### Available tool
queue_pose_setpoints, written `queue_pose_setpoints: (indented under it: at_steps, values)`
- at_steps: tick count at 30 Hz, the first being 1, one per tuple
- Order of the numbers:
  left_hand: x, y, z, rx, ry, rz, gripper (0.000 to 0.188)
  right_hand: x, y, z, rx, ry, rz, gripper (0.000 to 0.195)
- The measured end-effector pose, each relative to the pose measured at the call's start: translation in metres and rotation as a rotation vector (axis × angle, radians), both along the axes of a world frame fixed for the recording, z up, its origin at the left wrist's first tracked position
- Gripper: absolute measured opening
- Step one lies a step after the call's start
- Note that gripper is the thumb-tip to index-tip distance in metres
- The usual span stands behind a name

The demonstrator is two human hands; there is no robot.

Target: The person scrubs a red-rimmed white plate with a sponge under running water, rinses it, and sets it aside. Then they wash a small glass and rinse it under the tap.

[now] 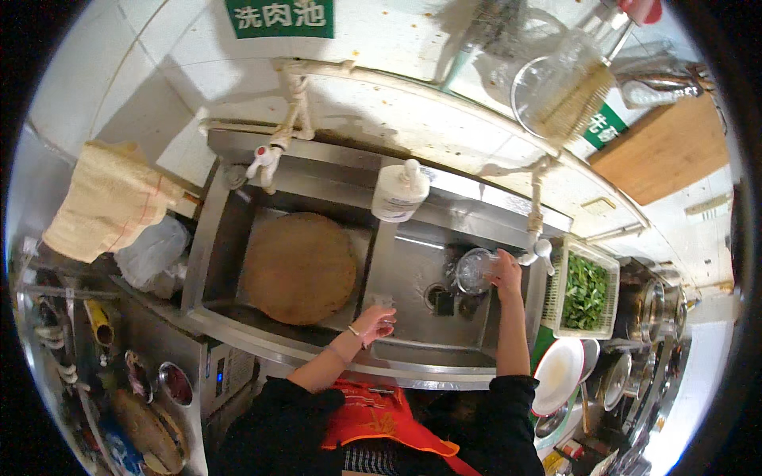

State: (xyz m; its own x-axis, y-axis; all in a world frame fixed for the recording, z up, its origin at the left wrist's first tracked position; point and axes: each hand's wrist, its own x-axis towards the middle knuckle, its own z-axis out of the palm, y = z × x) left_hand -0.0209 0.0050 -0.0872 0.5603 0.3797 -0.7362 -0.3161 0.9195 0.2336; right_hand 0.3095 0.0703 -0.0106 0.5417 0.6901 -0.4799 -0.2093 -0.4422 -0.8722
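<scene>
In my right hand (pixel 507 273) is the rim of a clear bowl (pixel 474 271), tilted over the right basin (pixel 411 279) of a stainless-steel double sink, just left of the tap (pixel 540 250). The bowl looks wet, and I cannot tell what it contains. My left hand (pixel 375 324) hovers with loosely curled fingers by the divider between the basins, nothing visible in its grasp. Below the bowl, a small dark square (pixel 444 303) lies beside the drain (pixel 434 293). A round wooden chopping board (pixel 300 268) lies in the left basin.
A white pump bottle (pixel 400 191) stands on the divider's back end. Another tap (pixel 265 159) overhangs the left basin. To the right are a basket of leafy greens (pixel 584 291) and a white red-rimmed basin (pixel 558 378). A towel (pixel 110 199) hangs at left; a strainer (pixel 562 98) hangs above.
</scene>
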Motion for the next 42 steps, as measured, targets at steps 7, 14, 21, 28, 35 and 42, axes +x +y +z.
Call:
queue_pose_setpoints:
  at_steps: [7,14,21,28,35,42]
  values:
    - [0.003,-0.005,-0.003,-0.009,0.009,0.011,0.03,-0.003,-0.001,-0.001,-0.019,-0.065,0.06,0.036]
    - [0.0,-0.007,0.005,-0.036,0.025,-0.008,0.028,0.004,0.0,-0.006,0.112,0.099,0.026,0.032]
    - [-0.004,-0.002,0.013,-0.056,-0.014,-0.053,0.026,0.024,0.002,-0.039,0.308,0.82,-0.169,0.037]
    - [-0.003,-0.001,0.007,-0.063,-0.051,-0.132,0.021,0.021,-0.006,-0.031,0.285,0.811,-0.013,0.035]
    - [0.005,0.005,0.008,-0.102,-0.053,-0.165,0.016,0.001,-0.021,-0.009,0.272,0.259,0.184,0.057]
    - [0.018,0.011,0.013,-0.047,-0.062,-0.212,0.015,0.012,-0.033,-0.018,0.092,0.299,0.248,0.046]
